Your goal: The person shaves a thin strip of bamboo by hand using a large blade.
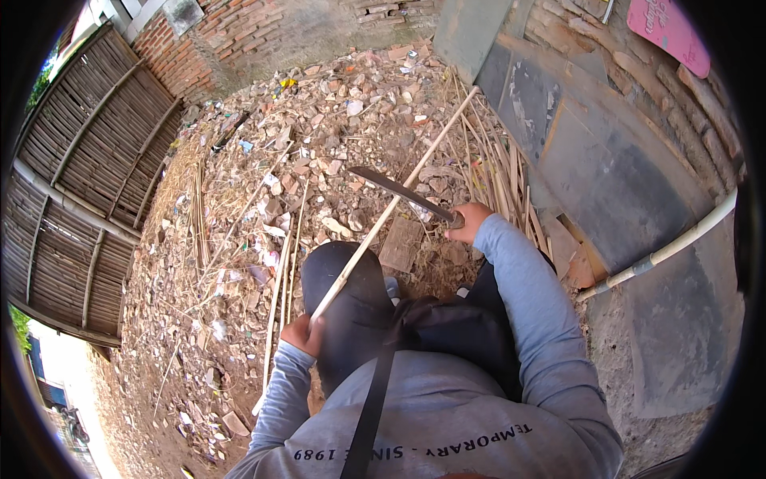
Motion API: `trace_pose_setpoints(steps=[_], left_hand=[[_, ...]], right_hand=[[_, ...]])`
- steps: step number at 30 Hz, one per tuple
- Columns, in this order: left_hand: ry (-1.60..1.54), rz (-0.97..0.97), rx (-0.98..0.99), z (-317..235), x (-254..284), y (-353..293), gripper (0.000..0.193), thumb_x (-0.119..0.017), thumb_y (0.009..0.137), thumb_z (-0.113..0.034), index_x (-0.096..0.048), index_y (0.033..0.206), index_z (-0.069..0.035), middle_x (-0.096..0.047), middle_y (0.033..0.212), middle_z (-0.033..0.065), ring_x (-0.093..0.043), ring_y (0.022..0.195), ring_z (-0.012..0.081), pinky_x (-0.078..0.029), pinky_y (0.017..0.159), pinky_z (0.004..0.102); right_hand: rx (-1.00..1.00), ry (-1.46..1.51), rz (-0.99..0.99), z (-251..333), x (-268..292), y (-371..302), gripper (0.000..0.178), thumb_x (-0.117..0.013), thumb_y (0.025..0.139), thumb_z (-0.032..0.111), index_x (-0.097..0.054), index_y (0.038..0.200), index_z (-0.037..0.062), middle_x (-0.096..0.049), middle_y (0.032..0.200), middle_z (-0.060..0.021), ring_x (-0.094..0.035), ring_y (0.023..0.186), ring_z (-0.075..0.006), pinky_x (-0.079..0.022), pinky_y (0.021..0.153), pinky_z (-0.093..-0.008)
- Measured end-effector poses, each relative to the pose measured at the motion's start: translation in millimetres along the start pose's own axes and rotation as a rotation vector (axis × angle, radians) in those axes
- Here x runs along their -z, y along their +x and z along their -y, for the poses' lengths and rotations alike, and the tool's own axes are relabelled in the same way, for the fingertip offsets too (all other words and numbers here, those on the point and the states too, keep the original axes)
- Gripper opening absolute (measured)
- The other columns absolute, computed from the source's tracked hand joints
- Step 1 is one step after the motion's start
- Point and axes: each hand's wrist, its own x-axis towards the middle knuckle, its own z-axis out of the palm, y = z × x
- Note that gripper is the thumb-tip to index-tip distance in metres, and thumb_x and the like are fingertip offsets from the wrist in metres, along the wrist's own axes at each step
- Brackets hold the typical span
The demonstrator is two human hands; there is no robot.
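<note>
Head view, left hand (303, 334) gripping bamboo strip (391, 207), right hand (471, 221) raising machete (403, 194)

outdoor work yard beside a building: brick wall (239, 32) at far side, woven bamboo fence (80, 199) at left, rubble-strewn dirt ground (335, 120), split bamboo strips (495, 184) stacked at right.

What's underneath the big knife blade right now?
The blade crosses over a long bamboo strip held by the left hand. Below lies rubble-strewn ground. The right hand covers the handle.
</note>
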Motion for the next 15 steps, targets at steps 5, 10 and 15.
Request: trace_pose_setpoints(steps=[5, 10, 15], left_hand=[[0.002, -0.017, 0.0, -1, -2, 1, 0.042, -0.058, 0.087, -0.038, -0.054, 0.067, -0.002, -0.054, 0.056, 0.0211, -0.058, 0.054, 0.0394, -0.044, 0.052, 0.044], [-0.009, -0.009, 0.012, 1, -2, 0, 0.041, -0.058, 0.087, -0.038, -0.056, 0.069, -0.002, -0.055, 0.056, 0.0211, -0.058, 0.055, 0.0395, -0.045, 0.053, 0.0442], [0.024, 0.014, 0.024, -8, 4, 1, 0.044, -0.057, 0.088, -0.041, -0.056, 0.069, -0.002, -0.055, 0.057, 0.0212, -0.059, 0.055, 0.0394, -0.045, 0.053, 0.0441]], right_hand=[[0.014, 0.017, -0.003, -3, 0, 0, 0.045, -0.076, 0.067, 0.038, -0.067, 0.096, 0.0053, -0.066, 0.083, -0.017, -0.064, 0.081, -0.0324, -0.049, 0.075, -0.0384], [-0.042, -0.007, 0.084, 5, 6, -1, 0.05, -0.075, 0.067, 0.041, -0.067, 0.102, 0.007, -0.067, 0.095, -0.019, -0.063, 0.093, -0.0352, -0.049, 0.083, -0.0398], [-0.055, -0.07, 0.01, -1, 3, 1, 0.04, -0.075, 0.068, 0.036, -0.067, 0.095, 0.0073, -0.066, 0.082, -0.0174, -0.064, 0.081, -0.0346, -0.05, 0.074, -0.0418]])
